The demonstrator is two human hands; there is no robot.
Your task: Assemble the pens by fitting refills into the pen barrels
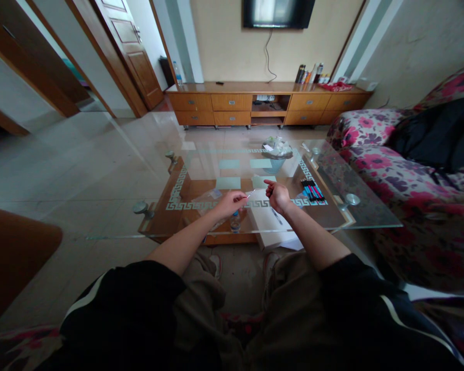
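Note:
My left hand (pixel 232 203) is above the glass table (pixel 201 219), its thumb and fingers pinched on a thin, light stick (pixel 251 194). The stick's free end points right, toward my other hand; it is too small for me to tell its kind. A short gap to the right, my right hand (pixel 279 197) is held with curled fingers, one digit jutting left. Whatever may be inside those fingers is hidden. Further right, several pens (pixel 313 190) with black, pink and blue parts lie side by side in a row.
Beneath the glass are a white box (pixel 261 221), a water bottle (pixel 235 221) and clear plastic wrapping (pixel 206 198). Past the table's far side stands a basket (pixel 276 164) filled with plastic. A flowered sofa (pixel 371 170) borders the right; a wooden cabinet (pixel 232 103) lines the wall.

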